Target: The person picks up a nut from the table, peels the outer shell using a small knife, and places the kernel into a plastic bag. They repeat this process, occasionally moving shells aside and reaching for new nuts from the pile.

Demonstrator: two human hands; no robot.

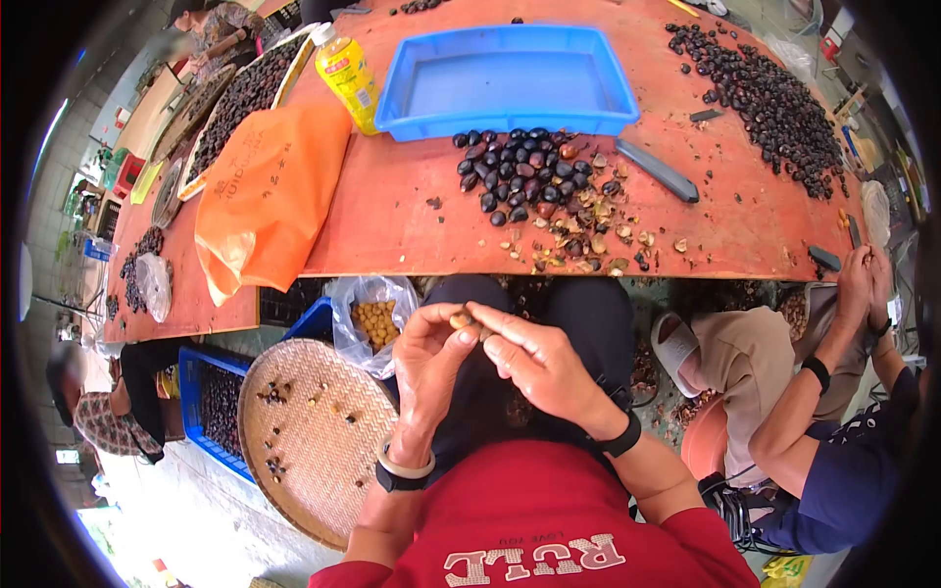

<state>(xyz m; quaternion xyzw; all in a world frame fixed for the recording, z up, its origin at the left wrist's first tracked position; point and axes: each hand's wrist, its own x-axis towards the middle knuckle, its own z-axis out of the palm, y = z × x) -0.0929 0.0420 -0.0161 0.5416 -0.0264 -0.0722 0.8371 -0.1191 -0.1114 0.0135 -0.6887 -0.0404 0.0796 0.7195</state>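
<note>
Red worktable up front, and just off its edge one small tan nut (460, 320) is pinched in the nearly closed left hand (428, 358), with its long axis roughly level, though fingers hide some. Right hand (534, 365) is bunched against it, can't tell if gripping. Around: one blue tray (510, 125), one yellow bottle (349, 80), one orange bag (270, 186), uncountable dark nuts (520, 171) between tray and edge.

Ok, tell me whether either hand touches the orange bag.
No: left hand and right hand meet at a brownish piece, away from the bag.

You faced a broad red table (402, 211); beyond its left edge rose a grey, lined wall (47, 230); light whitened the pale floor (186, 510).
</note>
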